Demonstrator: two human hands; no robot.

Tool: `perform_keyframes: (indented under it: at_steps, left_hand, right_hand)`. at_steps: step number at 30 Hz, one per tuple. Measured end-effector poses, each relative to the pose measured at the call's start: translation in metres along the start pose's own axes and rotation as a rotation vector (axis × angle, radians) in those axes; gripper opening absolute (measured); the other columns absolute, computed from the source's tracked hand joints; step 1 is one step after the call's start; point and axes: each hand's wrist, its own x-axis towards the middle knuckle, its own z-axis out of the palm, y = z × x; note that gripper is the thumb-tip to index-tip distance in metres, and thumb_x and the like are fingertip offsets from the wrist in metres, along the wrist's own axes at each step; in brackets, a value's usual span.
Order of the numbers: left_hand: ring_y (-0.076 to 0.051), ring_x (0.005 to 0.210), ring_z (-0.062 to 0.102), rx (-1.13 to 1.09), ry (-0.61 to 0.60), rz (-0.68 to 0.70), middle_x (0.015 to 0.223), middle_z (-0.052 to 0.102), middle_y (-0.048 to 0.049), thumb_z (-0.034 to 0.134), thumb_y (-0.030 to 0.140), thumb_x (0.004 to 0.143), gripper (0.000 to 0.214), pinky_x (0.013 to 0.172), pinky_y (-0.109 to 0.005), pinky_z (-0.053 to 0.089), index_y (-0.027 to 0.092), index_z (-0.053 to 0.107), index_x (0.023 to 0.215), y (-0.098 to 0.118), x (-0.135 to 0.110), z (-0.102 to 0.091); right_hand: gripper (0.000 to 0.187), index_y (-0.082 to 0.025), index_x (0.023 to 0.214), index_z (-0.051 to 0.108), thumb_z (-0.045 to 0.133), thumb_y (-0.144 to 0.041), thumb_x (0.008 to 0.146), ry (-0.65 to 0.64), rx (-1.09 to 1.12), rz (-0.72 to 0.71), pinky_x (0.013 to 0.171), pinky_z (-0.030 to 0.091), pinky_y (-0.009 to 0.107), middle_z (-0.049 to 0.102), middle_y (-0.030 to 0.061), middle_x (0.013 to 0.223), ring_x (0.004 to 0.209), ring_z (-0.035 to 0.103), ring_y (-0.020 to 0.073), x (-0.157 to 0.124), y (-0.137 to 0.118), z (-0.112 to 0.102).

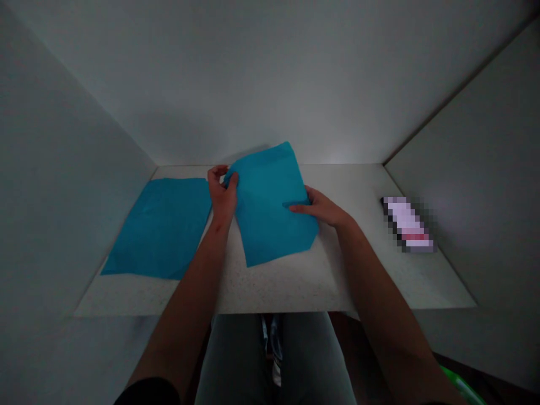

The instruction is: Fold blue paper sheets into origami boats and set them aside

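Observation:
A teal cloth [270, 208], roughly rectangular, is held tilted above the middle of the white tabletop [278, 289]. My left hand [223, 194] pinches its upper left corner between thumb and fingers. At the right edge, my right hand [323, 207] grips the same piece, thumb lying on the front and the other fingers mostly hidden behind. A second teal cloth [162, 228] lies spread flat on the left of the table, partly covered by my left forearm. Whether these pieces are fabric or paper is hard to tell in the dim light.
A phone-like object [409, 224], blurred by pixels, lies on the right of the table. Pale walls [270, 79] close in the table at the back and both sides. Below the front edge are my legs [236, 360], and something bright green [462, 385] shows at lower right.

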Motion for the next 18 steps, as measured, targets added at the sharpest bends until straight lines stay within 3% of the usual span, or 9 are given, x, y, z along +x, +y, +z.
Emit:
perform_keyframes:
  at_steps: [4, 7, 9, 12, 15, 18]
  left_hand:
    - [-0.024, 0.136, 0.061, 0.184, 0.136, -0.057, 0.136, 0.065, -0.0105, 0.066, 0.016, 0.095, 0.035, 0.121, -0.039, 0.048, 0.023, 0.057, 0.128, 0.001, 0.015, -0.035]
    - [-0.026, 0.145, 0.055, 0.337, 0.122, -0.079, 0.146, 0.062, -0.0110, 0.059, 0.019, 0.101, 0.035, 0.126, -0.043, 0.044, 0.022, 0.056, 0.136, 0.006, 0.021, -0.065]
    - [-0.027, 0.147, 0.053, 0.422, 0.113, -0.067, 0.148, 0.061, -0.0113, 0.057, 0.020, 0.103, 0.035, 0.128, -0.045, 0.042, 0.021, 0.056, 0.138, 0.008, 0.028, -0.085]
    - [-0.029, 0.143, 0.056, 0.529, 0.115, -0.041, 0.142, 0.063, -0.0127, 0.060, 0.017, 0.098, 0.035, 0.131, -0.048, 0.039, 0.020, 0.060, 0.132, 0.010, 0.046, -0.117]
    - [-0.031, 0.142, 0.057, 0.630, 0.087, -0.049, 0.136, 0.066, -0.0147, 0.062, 0.016, 0.092, 0.033, 0.133, -0.052, 0.038, 0.020, 0.064, 0.126, 0.011, 0.075, -0.150]
    - [-0.036, 0.148, 0.052, 0.752, 0.071, -0.111, 0.148, 0.057, -0.0213, 0.073, 0.018, 0.083, 0.054, 0.132, -0.056, 0.039, 0.016, 0.060, 0.136, 0.016, 0.096, -0.177]
  right_hand:
    - [0.068, -0.025, 0.133, 0.068, 0.096, -0.051, 0.076, -0.176, 0.021, 0.041, 0.102, 0.066, 0.047, 0.082, 0.0087, 0.128, 0.113, 0.078, 0.0287, 0.000, 0.000, 0.001]
    - [0.058, -0.024, 0.125, 0.069, 0.092, -0.050, 0.080, -0.236, -0.037, 0.067, 0.083, 0.064, 0.037, 0.082, 0.0024, 0.097, 0.085, 0.075, 0.0200, 0.002, 0.004, 0.003]
    - [0.057, -0.023, 0.127, 0.069, 0.090, -0.050, 0.082, -0.259, -0.067, 0.054, 0.075, 0.061, 0.033, 0.078, -0.0004, 0.087, 0.075, 0.069, 0.0164, 0.004, 0.004, 0.005]
    - [0.055, -0.023, 0.129, 0.070, 0.087, -0.049, 0.084, -0.228, -0.115, 0.001, 0.073, 0.058, 0.033, 0.078, 0.0021, 0.091, 0.075, 0.067, 0.0161, 0.005, 0.003, 0.008]
    - [0.052, -0.022, 0.127, 0.071, 0.084, -0.050, 0.085, -0.112, -0.169, -0.034, 0.073, 0.057, 0.034, 0.077, 0.0036, 0.090, 0.076, 0.067, 0.0178, 0.008, 0.005, 0.008]
    - [0.050, -0.023, 0.125, 0.072, 0.081, -0.054, 0.086, -0.023, -0.207, -0.053, 0.071, 0.055, 0.035, 0.074, 0.0044, 0.089, 0.078, 0.067, 0.0197, 0.012, 0.011, 0.007]
